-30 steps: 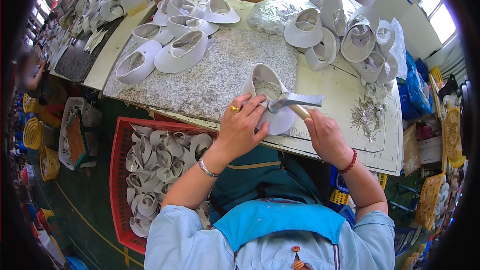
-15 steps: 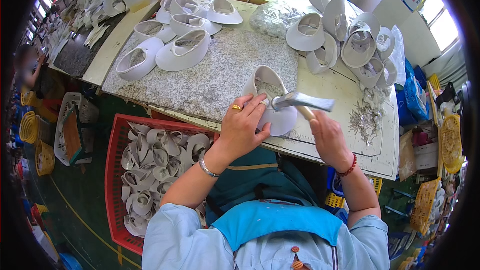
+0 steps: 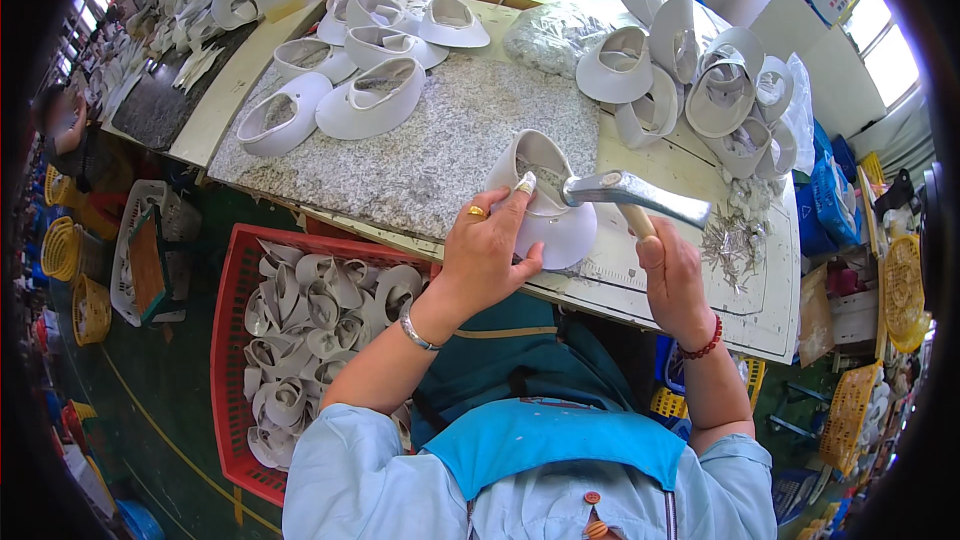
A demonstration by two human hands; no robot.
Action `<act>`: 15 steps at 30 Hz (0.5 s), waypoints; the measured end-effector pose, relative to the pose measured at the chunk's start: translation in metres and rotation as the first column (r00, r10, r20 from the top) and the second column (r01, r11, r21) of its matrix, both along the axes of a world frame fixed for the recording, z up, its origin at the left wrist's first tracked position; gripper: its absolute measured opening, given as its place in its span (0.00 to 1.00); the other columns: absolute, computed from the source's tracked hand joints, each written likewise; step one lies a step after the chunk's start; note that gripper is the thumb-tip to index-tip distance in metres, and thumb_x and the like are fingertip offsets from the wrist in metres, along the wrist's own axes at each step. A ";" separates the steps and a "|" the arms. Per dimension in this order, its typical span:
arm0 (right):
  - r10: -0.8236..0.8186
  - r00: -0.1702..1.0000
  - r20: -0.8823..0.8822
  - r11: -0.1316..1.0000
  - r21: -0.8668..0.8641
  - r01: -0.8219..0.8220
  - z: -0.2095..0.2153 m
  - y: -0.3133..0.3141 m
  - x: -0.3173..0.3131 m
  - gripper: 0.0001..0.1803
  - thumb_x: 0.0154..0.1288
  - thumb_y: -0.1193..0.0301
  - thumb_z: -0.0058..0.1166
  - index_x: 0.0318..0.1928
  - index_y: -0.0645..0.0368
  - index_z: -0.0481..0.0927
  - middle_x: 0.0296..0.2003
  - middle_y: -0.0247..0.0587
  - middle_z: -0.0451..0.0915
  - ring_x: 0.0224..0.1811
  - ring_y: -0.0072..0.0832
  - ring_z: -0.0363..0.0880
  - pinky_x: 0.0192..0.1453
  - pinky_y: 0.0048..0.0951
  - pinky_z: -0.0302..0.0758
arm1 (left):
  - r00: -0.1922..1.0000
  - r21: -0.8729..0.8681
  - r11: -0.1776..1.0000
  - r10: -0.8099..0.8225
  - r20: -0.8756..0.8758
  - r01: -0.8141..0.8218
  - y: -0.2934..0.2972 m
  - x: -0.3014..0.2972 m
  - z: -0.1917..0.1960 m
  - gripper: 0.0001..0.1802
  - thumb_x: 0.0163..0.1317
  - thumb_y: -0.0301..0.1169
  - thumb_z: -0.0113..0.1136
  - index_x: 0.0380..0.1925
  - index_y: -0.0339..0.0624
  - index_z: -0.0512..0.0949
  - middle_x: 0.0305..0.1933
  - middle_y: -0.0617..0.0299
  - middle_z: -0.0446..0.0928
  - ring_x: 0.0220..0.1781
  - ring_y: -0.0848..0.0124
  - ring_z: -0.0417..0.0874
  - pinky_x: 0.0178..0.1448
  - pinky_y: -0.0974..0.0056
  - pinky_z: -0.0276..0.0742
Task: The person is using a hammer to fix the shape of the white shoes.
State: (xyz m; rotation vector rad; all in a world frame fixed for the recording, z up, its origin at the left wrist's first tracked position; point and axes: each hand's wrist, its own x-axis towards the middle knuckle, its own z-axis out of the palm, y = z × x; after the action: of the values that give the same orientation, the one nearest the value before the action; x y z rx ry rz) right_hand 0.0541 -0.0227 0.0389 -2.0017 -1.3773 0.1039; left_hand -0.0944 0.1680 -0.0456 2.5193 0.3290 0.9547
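Left hand is clamped on the white upper at frame centre; right hand is clamped on the hammer, its head touching the upper on the surface.

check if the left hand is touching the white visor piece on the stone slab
Touching: the head view shows the left hand gripping the white visor piece.
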 end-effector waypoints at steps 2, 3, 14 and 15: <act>0.028 0.994 0.105 0.998 -0.057 -0.022 -0.022 0.000 0.001 0.09 0.75 0.69 0.43 0.43 0.63 0.72 0.26 0.55 0.74 0.28 0.53 0.75 0.32 0.48 0.70 | 1.000 0.002 1.000 -0.013 0.004 0.013 -0.001 0.003 0.002 0.38 0.46 0.34 0.67 0.60 0.31 0.70 0.51 0.58 0.82 0.55 0.59 0.75 0.60 0.58 0.72; 0.068 0.977 0.203 0.992 -0.119 -0.045 -0.030 -0.001 0.002 0.09 0.74 0.69 0.43 0.40 0.63 0.71 0.25 0.54 0.74 0.28 0.53 0.75 0.32 0.48 0.70 | 1.000 0.003 1.000 -0.019 0.005 0.019 -0.002 0.005 0.002 0.38 0.46 0.34 0.67 0.60 0.31 0.70 0.51 0.58 0.81 0.55 0.59 0.75 0.60 0.58 0.72; 0.122 0.951 0.283 0.984 -0.160 -0.079 -0.018 0.005 0.002 0.08 0.70 0.71 0.48 0.34 0.63 0.71 0.26 0.53 0.74 0.27 0.52 0.74 0.31 0.48 0.71 | 1.000 0.026 1.000 0.001 0.013 -0.001 0.001 0.004 0.009 0.34 0.47 0.34 0.67 0.56 0.34 0.73 0.50 0.56 0.80 0.57 0.57 0.74 0.61 0.56 0.70; 0.093 0.967 0.235 0.984 -0.168 -0.054 -0.019 0.003 0.002 0.08 0.70 0.71 0.49 0.34 0.62 0.71 0.26 0.53 0.73 0.28 0.52 0.75 0.32 0.48 0.71 | 1.000 0.035 0.999 0.000 -0.020 0.001 0.000 0.003 0.011 0.32 0.47 0.34 0.67 0.54 0.35 0.74 0.50 0.56 0.80 0.57 0.55 0.74 0.62 0.55 0.69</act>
State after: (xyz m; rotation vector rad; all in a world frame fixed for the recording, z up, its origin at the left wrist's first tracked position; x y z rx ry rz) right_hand 0.0559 -0.0201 0.0204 -2.1519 -1.6442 0.0027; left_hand -0.0917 0.1683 -0.0345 2.5622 0.3199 0.9438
